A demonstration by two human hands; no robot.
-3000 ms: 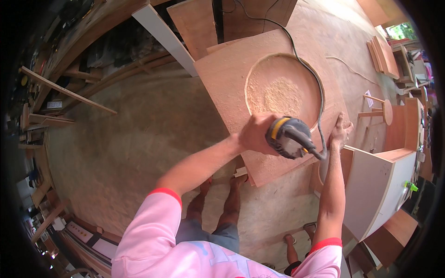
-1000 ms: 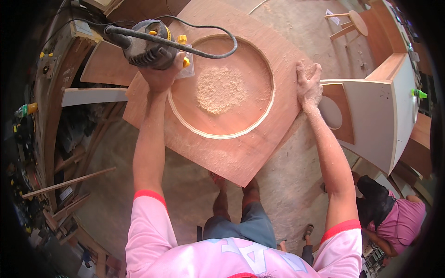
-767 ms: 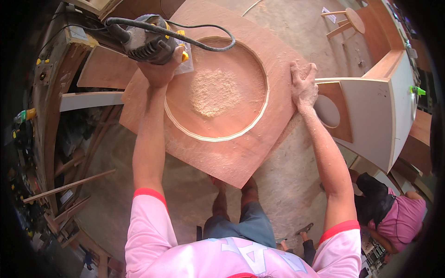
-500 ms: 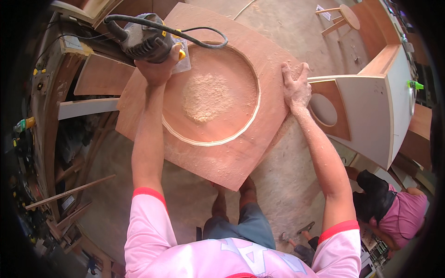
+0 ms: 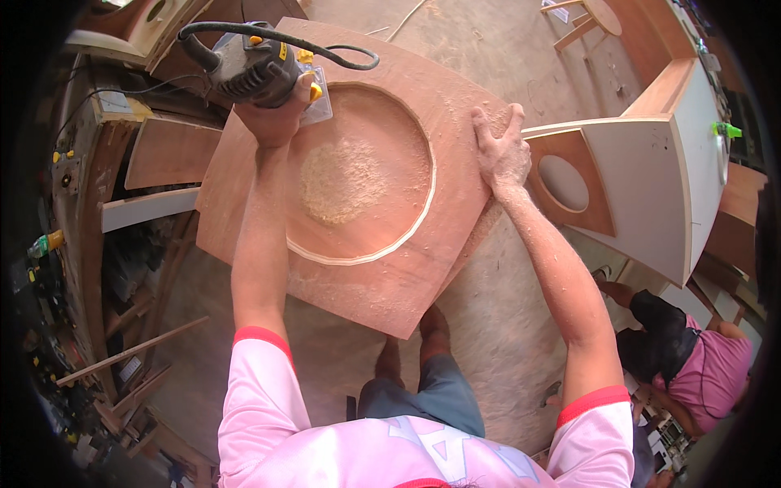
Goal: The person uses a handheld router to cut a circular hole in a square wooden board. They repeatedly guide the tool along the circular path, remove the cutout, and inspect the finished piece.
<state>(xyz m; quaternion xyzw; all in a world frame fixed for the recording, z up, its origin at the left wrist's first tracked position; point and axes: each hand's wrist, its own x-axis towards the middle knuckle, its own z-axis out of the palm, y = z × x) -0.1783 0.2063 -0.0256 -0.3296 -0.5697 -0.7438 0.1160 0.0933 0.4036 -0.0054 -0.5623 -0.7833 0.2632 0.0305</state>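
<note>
Large pale-blue lettering (image 5: 438, 446) stands on the pink shirt (image 5: 338, 459), nearer the body than either hand. Just above the left hand (image 5: 272, 122), a yellow label (image 5: 284, 52) on the power tool (image 5: 259, 77) bears dark characters too small to read. Well beyond the right hand (image 5: 502, 152), a pale sheet (image 5: 558, 11) has illegible marks.

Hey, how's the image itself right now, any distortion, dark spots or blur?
Head view: fisheye bows the wooden panel's edges, and the rim fades to black; head view: floor pale toward the top, clutter at left dim; head view: power tool fairly sharp.
</note>
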